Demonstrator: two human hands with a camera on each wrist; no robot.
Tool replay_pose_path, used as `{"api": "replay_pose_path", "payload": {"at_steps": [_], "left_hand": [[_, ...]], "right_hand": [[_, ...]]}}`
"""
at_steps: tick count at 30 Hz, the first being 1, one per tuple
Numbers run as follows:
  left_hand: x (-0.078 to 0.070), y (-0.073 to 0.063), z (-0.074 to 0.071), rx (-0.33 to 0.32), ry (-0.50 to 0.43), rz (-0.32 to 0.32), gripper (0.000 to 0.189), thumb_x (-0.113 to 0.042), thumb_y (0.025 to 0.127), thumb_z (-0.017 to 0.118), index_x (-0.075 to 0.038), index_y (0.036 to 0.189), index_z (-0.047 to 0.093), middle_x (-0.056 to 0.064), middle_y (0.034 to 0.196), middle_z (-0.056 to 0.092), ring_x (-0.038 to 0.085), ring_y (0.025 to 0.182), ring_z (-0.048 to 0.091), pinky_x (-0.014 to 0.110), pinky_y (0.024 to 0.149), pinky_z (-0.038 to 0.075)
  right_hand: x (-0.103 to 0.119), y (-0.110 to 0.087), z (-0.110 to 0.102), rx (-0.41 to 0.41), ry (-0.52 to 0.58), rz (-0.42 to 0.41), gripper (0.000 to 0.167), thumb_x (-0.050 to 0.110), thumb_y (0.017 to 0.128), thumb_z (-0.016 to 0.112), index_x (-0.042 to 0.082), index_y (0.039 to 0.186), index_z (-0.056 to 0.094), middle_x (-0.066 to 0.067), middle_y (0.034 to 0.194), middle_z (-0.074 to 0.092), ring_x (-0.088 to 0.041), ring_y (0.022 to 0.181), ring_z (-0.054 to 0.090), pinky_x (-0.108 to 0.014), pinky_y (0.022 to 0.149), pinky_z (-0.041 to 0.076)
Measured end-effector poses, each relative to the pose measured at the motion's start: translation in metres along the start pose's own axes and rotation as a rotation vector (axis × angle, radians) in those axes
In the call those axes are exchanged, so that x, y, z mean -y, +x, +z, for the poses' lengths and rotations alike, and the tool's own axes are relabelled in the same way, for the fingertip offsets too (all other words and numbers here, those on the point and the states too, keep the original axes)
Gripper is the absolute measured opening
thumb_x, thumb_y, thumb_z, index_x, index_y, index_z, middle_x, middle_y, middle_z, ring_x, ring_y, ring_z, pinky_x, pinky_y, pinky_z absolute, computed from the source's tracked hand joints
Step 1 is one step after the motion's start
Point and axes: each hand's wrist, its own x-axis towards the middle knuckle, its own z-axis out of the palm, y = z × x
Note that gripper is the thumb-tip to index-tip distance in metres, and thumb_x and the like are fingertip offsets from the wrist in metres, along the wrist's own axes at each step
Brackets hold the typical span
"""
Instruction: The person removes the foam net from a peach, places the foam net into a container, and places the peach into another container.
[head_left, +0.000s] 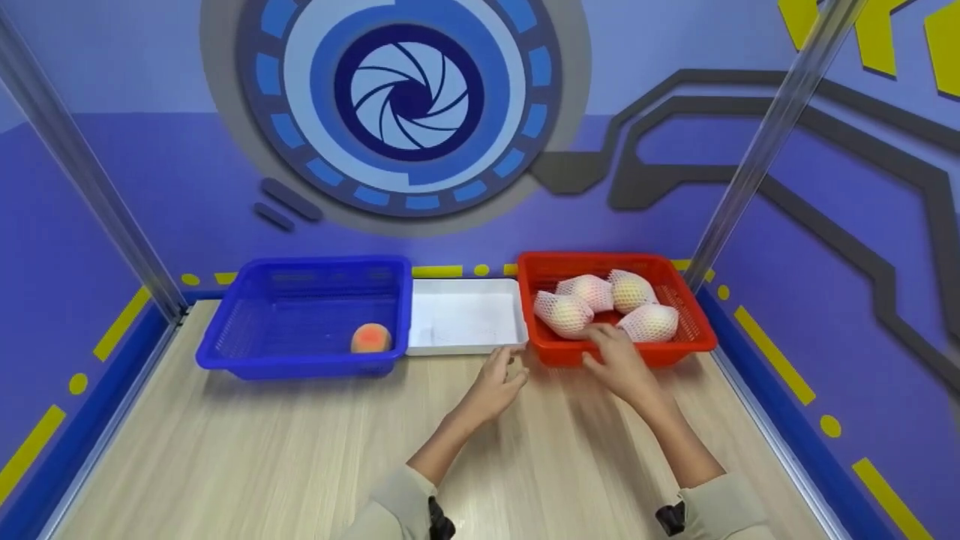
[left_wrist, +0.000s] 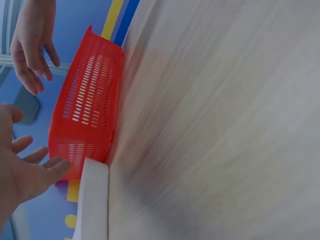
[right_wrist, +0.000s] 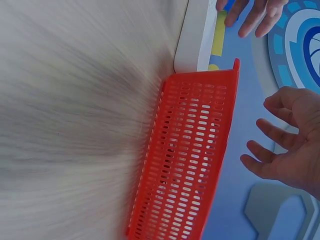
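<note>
- We see the right hand (head_left: 621, 364) over the front rim of a red perforated plastic basket (head_left: 551, 350) near the bench's far right corner; its fingers are spread and loosely bent, pinching nothing.
- In that basket we count four round, pale yellow-pink fruits in white foam nets (head_left: 585, 292); the right fingertips are at the front left fruit (head_left: 561, 313), but we cannot tell whether they touch it.
- We find the left hand (head_left: 489, 390) by the front right corner of a shallow white rectangular tray (head_left: 465, 319), its fingers apart, slightly curved, holding nothing.
- The tray sits between the baskets, along the far edge of the pale wood-grain bench (head_left: 300, 450).
- Near the far left corner we see a blue perforated plastic basket (head_left: 300, 365), with one unwrapped orange-pink round fruit (head_left: 370, 339) in its front right corner.
</note>
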Motion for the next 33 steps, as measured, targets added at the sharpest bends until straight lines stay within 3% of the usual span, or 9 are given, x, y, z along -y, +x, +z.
{"api": "replay_pose_path", "payload": {"at_steps": [8,15,20,24,29,33], "left_hand": [[0.014,0.026,0.019,-0.124,-0.204,-0.135,0.042,-0.012,0.101,0.057,0.008,0.136,0.047,0.027,0.132,0.058,0.036,0.121,0.060,0.046,0.104,0.050],[0.006,0.045,0.028,-0.230,-0.358,-0.256,0.050,-0.018,0.102,0.055,0.013,0.140,0.044,0.028,0.133,0.058,0.039,0.126,0.056,0.046,0.107,0.047],[0.000,0.055,0.032,-0.265,-0.417,-0.324,0.052,-0.020,0.103,0.054,0.015,0.140,0.045,0.028,0.134,0.058,0.037,0.127,0.056,0.045,0.109,0.045],[-0.003,0.060,0.038,-0.270,-0.455,-0.345,0.044,-0.017,0.103,0.054,0.014,0.134,0.049,0.024,0.125,0.062,0.038,0.119,0.059,0.045,0.105,0.048],[-0.001,0.063,0.051,-0.274,-0.419,-0.332,0.038,-0.016,0.103,0.056,0.012,0.129,0.052,0.019,0.118,0.064,0.030,0.108,0.062,0.039,0.098,0.052],[0.003,0.065,0.058,-0.335,-0.413,-0.308,0.033,-0.013,0.102,0.056,0.010,0.126,0.056,0.019,0.117,0.066,0.025,0.105,0.062,0.038,0.097,0.052]], "right_hand": [[-0.001,0.005,0.000,-0.005,-0.016,-0.016,0.027,0.001,0.088,0.070,-0.002,0.115,0.070,-0.022,0.118,0.065,-0.042,0.111,0.058,-0.056,0.099,0.046],[-0.002,0.009,0.001,-0.018,-0.015,-0.029,0.025,-0.002,0.086,0.071,-0.003,0.111,0.070,-0.022,0.114,0.065,-0.042,0.109,0.059,-0.057,0.097,0.045],[-0.003,0.013,-0.001,-0.012,-0.007,-0.019,0.026,-0.002,0.086,0.070,-0.003,0.112,0.069,-0.022,0.115,0.065,-0.041,0.110,0.059,-0.057,0.098,0.045],[-0.005,0.015,-0.002,-0.007,0.000,-0.023,0.025,-0.001,0.087,0.070,-0.003,0.112,0.069,-0.022,0.115,0.064,-0.040,0.110,0.059,-0.056,0.099,0.046],[-0.007,0.014,-0.001,-0.010,0.001,-0.031,0.024,-0.001,0.087,0.070,-0.003,0.111,0.069,-0.022,0.113,0.065,-0.040,0.109,0.060,-0.056,0.099,0.047],[-0.006,0.015,0.001,0.001,-0.001,-0.022,0.024,0.000,0.088,0.070,-0.003,0.112,0.070,-0.022,0.114,0.065,-0.041,0.109,0.060,-0.056,0.099,0.047]]}}
